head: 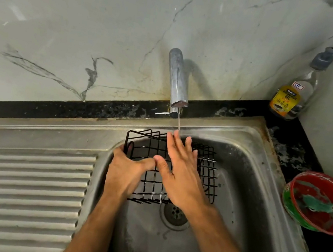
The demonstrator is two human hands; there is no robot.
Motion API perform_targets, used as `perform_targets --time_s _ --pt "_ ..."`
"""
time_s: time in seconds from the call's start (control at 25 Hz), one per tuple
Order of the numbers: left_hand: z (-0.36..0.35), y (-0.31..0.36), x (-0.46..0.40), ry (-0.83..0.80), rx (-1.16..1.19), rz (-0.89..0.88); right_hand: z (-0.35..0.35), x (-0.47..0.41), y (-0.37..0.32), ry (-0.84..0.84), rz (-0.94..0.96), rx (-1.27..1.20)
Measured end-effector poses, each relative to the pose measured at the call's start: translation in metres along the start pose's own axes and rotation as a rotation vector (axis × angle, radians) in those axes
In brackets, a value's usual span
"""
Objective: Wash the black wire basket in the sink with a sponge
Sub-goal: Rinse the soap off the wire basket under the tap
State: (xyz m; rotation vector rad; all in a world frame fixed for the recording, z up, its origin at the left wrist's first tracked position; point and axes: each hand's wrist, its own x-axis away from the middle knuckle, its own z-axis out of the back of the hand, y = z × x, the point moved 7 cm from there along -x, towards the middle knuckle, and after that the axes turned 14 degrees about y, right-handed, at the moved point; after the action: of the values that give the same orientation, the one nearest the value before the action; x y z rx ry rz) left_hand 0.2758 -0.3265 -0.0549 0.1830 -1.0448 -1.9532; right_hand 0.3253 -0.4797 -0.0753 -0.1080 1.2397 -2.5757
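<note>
Two hands on black wire basket [180,171] over sink [248,193], left hand [125,171] gripping its edge, right hand [180,171] flat

A dishwash gel bottle [289,99] stands in the counter's corner (right of the tap [178,79]), near a red bowl [323,203].

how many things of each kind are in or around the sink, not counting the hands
wire basket: 1, black, held in the sink
tap: 1, water running
dishwash gel bottle: 1
red bowl: 1, with a green scrub pad inside
green scrub pad: 1
Total: 5
</note>
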Motion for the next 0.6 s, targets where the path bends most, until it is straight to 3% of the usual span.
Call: perform_targets --time_s 0.12,0.24,0.36,0.6 --pt "-0.016 -0.028 -0.014 -0.072 0.141 0.035 0.015 -0.007 0.013 0.033 0.086 0.085" --pt "-0.017 -0.031 -0.006 -0.12 0.214 0.018 0.024 -0.007 0.03 0.06 0.02 0.146" --pt "-0.014 -0.028 0.004 -0.194 0.228 -0.044 0.024 -0.006 0.023 -0.024 0.002 0.107" --pt "-0.021 0.023 -0.002 -0.192 -0.169 -0.344 0.042 -0.005 0.025 0.1 -0.135 -0.028"
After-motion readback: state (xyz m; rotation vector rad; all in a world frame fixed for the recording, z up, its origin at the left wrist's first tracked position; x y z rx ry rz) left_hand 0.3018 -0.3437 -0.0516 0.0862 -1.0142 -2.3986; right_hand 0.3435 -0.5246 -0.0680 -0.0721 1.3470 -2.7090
